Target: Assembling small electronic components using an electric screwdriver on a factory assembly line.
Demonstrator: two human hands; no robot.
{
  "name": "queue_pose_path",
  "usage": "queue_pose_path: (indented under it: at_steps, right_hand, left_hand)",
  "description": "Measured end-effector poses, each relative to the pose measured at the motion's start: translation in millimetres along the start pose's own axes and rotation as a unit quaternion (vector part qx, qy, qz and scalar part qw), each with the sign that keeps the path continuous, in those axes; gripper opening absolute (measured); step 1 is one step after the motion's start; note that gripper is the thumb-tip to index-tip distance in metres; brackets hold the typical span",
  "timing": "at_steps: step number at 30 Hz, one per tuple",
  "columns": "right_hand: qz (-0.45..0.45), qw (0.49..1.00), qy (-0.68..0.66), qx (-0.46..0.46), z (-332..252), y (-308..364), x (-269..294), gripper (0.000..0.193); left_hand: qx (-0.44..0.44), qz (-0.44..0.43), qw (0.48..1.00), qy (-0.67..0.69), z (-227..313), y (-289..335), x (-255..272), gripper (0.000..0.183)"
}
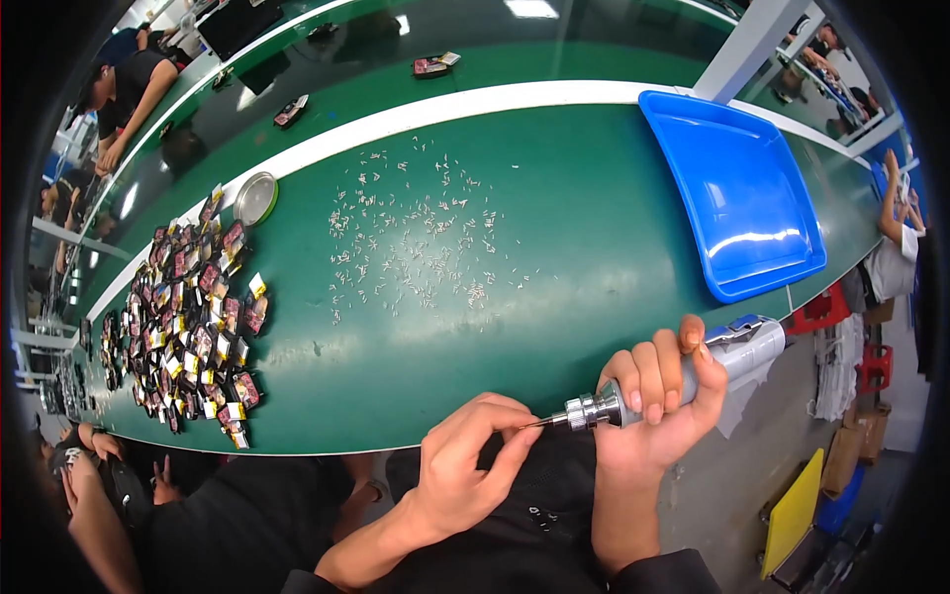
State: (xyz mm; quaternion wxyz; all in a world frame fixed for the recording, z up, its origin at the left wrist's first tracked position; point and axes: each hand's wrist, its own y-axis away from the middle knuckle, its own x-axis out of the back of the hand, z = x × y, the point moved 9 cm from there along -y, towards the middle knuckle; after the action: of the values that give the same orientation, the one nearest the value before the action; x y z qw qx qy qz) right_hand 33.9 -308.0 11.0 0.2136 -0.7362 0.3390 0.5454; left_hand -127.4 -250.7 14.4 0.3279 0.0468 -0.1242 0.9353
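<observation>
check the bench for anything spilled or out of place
The small white pieces look oddest: they lie scattered loose across the green bench rather than gathered in a container such as the blue tray to their right. Whether that's a spill or deliberate, I can't tell.

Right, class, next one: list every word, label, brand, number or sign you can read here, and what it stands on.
No text can be quoted: none reads clearly.
Small packs, piled at left: coloured labels, too small to read.
Dark clothing between the forearms: white marks, too small to read.
Neighbour's sleeve, lower left: white marks, blurred.
Grey tool: no readable text.
Blue tray: no readable text.
</observation>
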Motion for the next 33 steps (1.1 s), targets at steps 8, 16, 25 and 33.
queue_pose_path:
  at_steps: [8, 16, 25, 33]
  right_hand:
    - [0.029, 0.999, -0.028, -0.011, 7, -8, 0, 0.011]
    - [0.022, 0.999, 0.008, -0.026, 20, -19, 8, 0.008]
    - [-0.034, 0.997, 0.038, -0.065, 28, -16, -6, 0.007]
    - [-0.054, 0.993, 0.01, -0.108, 32, -14, -9, 0.01]
  left_hand:
    - [-0.072, 0.03, 0.981, -0.179, 34, -13, 57, 0.061]
    - [0.029, 0.135, 0.851, -0.507, 14, -145, 229, 0.029]
    - [0.111, 0.183, 0.758, -0.616, -67, -243, 271, 0.042]
    - [0.016, 0.165, 0.744, -0.647, -87, -259, 285, 0.019]
